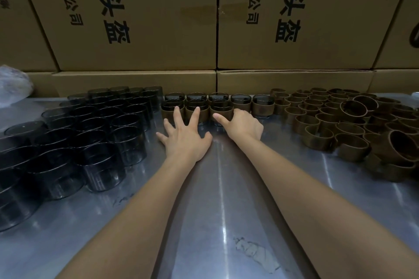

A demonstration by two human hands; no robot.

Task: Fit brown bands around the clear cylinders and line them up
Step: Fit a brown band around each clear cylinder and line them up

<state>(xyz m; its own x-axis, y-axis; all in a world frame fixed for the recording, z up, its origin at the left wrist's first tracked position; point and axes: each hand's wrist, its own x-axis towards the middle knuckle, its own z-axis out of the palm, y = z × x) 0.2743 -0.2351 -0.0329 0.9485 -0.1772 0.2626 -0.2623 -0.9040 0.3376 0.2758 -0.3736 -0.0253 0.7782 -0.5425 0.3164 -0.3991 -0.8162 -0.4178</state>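
Several clear cylinders fitted with brown bands [240, 103] stand in rows at the far middle of the metal table [222, 199]. My left hand [184, 135] lies spread, its straight fingertips touching the front banded cylinders. My right hand [240, 124] points its index finger leftward against the front right banded cylinder [223, 110], the other fingers curled and holding nothing. Bare clear cylinders [90, 133] crowd the left side. Loose brown bands [335, 127] are heaped on the right.
Stacked cardboard boxes [136, 18] with printed characters wall off the back of the table. A crumpled plastic bag [13, 85] sits at the far left. A scuffed patch [256, 253] marks the near table surface between my forearms.
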